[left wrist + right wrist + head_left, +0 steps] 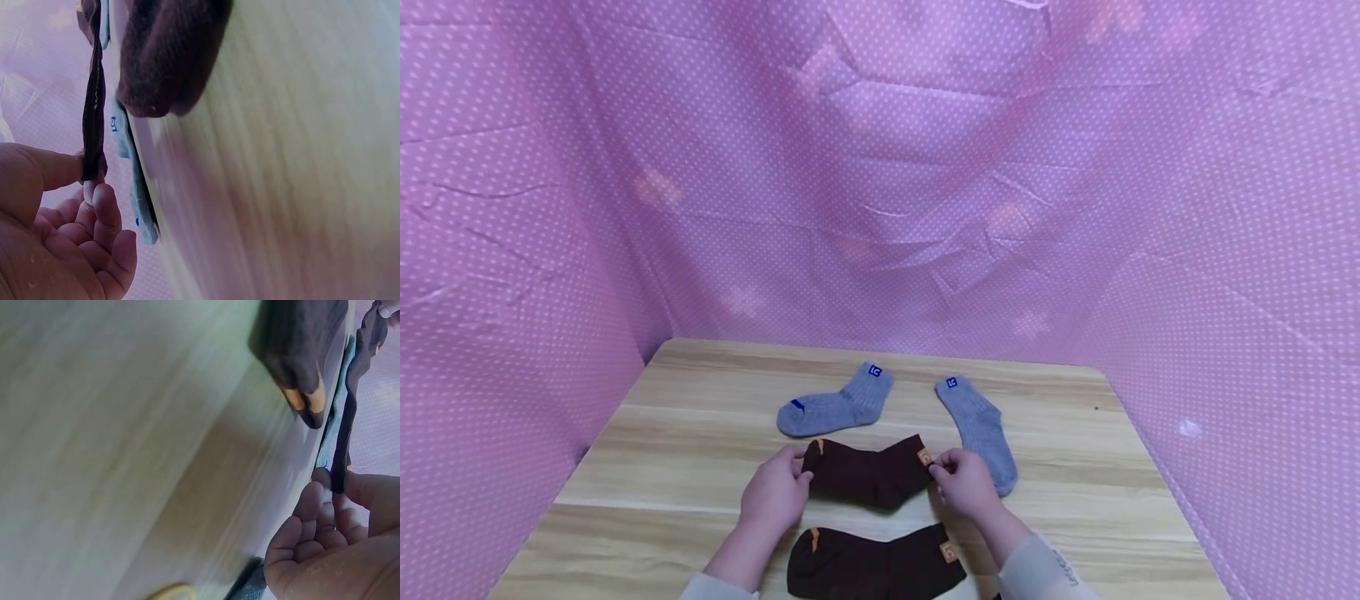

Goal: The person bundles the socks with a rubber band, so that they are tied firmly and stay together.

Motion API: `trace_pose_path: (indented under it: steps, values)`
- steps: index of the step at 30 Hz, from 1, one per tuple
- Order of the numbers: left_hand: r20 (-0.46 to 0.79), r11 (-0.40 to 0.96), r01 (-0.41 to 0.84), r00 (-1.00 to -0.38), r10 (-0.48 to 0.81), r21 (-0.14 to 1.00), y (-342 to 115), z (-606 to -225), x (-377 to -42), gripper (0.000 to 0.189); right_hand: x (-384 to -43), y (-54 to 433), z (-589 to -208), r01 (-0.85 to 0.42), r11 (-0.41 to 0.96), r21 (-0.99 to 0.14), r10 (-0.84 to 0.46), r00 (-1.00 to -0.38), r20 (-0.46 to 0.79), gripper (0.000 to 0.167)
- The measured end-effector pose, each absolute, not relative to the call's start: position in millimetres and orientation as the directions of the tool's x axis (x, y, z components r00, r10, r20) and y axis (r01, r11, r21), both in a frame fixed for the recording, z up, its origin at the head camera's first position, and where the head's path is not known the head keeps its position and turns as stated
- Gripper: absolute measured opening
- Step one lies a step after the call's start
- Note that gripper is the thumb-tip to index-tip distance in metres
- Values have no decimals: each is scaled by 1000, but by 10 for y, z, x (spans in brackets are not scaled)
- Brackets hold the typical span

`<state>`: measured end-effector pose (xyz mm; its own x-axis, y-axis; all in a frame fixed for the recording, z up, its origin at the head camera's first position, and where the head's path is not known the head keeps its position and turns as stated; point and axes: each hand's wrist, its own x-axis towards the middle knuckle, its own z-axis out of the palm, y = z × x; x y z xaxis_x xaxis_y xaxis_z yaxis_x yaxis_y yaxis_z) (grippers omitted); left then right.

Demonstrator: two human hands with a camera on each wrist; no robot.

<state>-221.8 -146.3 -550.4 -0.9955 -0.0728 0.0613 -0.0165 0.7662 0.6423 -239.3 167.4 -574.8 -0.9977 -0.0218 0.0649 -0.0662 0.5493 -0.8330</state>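
Observation:
A dark brown sock (867,475) with an orange toe mark and an orange cuff label is stretched sideways between both hands. My left hand (777,490) pinches its toe end between thumb and fingers. At the cuff, beside the label, my right hand (967,482) pinches the other end. Seen edge-on in the left wrist view, the held sock (94,115) hangs thin and flat above the tabletop. A second dark brown sock (872,565) of the same kind lies flat on the table nearer the front, below the held one.
Two grey socks with blue labels lie farther back: one grey sock (835,407) at left, another grey sock (977,425) at right, partly behind my right hand. The wooden table (647,450) is enclosed by pink dotted cloth (880,208). A yellow curved thing (174,592) shows in the right wrist view.

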Motion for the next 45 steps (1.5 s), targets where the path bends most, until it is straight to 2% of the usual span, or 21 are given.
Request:
trace_pose_path:
  steps: [7, 16, 29, 45]
  values:
    - [59, 773, -18, -996, -71, 634, -1478, -5477, -2202, 39, -2345, 1707, -5701, -42, 507, -861, -17, -999, 39, 5]
    - [73, 778, 3, -996, -55, 628, -1458, -5421, -2166, 44, -2310, 1741, -5637, -85, 530, -844, -18, -996, 89, 7]
    - [46, 736, 3, -998, -38, 677, -1443, -5411, -2122, 29, -2265, 1785, -5609, -67, 551, -832, -27, -998, 62, 7]
    - [33, 742, -11, -998, -45, 670, -1458, -5393, -2042, 30, -2166, 1812, -5579, -83, 508, -857, -53, -996, 66, 6]
